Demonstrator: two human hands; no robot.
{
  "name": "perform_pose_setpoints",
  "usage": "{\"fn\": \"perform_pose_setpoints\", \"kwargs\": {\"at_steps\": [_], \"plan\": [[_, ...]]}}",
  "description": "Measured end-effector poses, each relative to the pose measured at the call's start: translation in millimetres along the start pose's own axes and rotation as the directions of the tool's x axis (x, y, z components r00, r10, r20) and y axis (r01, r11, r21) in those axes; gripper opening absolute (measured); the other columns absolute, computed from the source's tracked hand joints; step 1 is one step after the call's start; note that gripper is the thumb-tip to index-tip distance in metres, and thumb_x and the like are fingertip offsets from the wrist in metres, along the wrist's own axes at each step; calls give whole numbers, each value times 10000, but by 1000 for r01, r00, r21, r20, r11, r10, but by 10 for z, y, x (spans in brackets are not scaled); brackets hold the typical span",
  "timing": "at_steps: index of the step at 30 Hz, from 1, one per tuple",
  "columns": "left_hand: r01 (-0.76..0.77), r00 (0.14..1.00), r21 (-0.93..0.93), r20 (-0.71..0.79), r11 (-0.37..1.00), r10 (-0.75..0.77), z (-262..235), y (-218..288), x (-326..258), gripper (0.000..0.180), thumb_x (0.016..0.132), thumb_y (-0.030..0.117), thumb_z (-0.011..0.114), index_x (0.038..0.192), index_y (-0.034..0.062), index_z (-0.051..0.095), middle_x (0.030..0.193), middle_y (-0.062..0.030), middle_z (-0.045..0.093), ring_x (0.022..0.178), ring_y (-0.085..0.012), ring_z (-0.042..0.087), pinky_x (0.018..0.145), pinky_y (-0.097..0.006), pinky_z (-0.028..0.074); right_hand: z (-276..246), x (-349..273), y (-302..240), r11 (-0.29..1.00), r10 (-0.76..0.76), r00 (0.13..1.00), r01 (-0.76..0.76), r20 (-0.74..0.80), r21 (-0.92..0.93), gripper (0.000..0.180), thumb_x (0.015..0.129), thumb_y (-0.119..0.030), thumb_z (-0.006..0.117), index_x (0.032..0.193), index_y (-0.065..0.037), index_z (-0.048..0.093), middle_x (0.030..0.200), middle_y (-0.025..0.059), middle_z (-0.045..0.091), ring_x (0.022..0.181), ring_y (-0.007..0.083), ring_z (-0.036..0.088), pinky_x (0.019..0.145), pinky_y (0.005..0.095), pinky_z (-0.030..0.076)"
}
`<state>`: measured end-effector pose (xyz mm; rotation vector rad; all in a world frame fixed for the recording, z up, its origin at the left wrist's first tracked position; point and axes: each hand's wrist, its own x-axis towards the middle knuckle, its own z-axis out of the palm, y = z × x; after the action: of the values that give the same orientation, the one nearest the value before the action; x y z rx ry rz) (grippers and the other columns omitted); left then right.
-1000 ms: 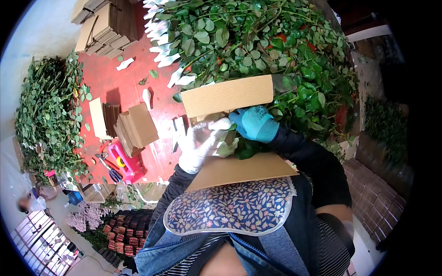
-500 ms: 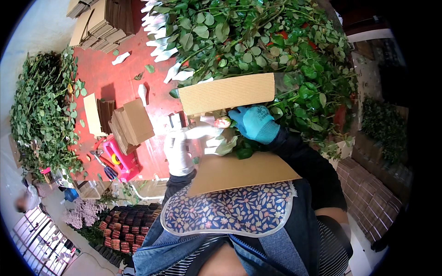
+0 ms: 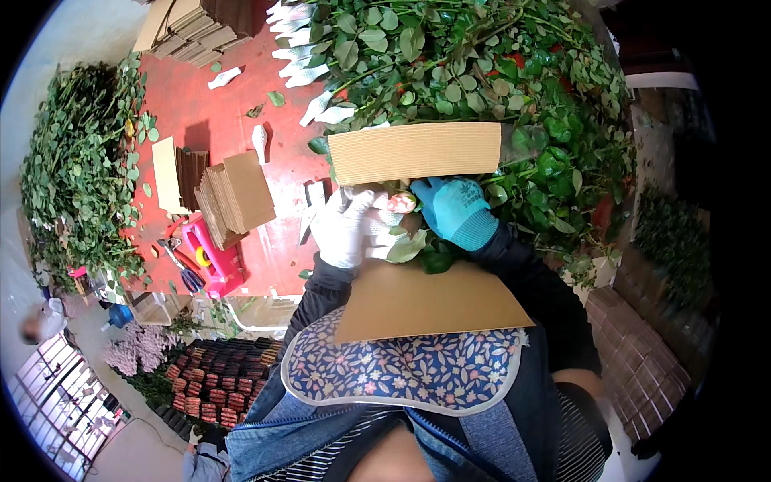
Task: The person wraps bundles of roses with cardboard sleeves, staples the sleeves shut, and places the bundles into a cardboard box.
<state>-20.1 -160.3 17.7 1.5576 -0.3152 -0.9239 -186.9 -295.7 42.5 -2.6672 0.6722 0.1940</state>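
Holds the white-gloved left hand (image 3: 340,230) with curled fingers just left of the rosebud (image 3: 401,202), just short of a corrugated cardboard strip (image 3: 415,153). Angles the turquoise-gloved right hand (image 3: 458,212) forward and leftward, with bent fingers close beside the bud's right side. Cannot tell pinching from mere touching in either.

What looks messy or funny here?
Loose leaves litter the red table, and two white sleeves lie away from the leafy pile. The left hand wears a white glove, the right hand a blue one: mismatched.
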Motion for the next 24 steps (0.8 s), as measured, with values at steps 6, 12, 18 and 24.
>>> {"fn": "perform_pose_setpoints", "kwargs": {"at_steps": [6, 12, 18, 24], "plan": [[24, 1000, -226, 19, 974, -21, -830, -133, 54, 134, 952, 166, 632, 1026, 60, 597, 908, -27, 596, 772, -101, 549, 699, -269, 494, 7, -101, 152, 956, -38, 985, 84, -167, 282, 442, 806, -189, 672, 1224, -89, 568, 1144, 177, 610, 961, 377, 615, 773, 486, 504], [-76, 922, 321, 384, 944, -57, -428, 37, -65, 236, 921, 99, 672, 1126, 7, 600, 982, -73, 633, 859, -137, 598, 771, -293, 504, -143, -205, 164, 914, -229, 970, 245, -86, 325, 238, 836, -184, 692, 1046, -82, 643, 1335, 154, 556, 1073, 369, 592, 848, 435, 500], [-68, 915, 201, 403, 977, -19, -478, -38, -13, 107, 883, 81, 703, 927, -8, 664, 840, -31, 656, 803, -123, 606, 711, -272, 488, 36, -143, 81, 970, -212, 968, 225, -132, 94, 150, 815, -170, 668, 936, -86, 644, 1391, 125, 515, 986, 364, 606, 786, 468, 501], [275, 851, 337, 351, 901, -391, -866, 240, -36, 123, 891, 128, 716, 902, 12, 678, 819, -22, 650, 676, -100, 581, 594, -257, 493, -48, -153, 155, 875, -205, 969, 243, -134, 418, 200, 804, -195, 695, 969, -107, 624, 1398, 122, 506, 954, 370, 608, 751, 475, 497]]}}
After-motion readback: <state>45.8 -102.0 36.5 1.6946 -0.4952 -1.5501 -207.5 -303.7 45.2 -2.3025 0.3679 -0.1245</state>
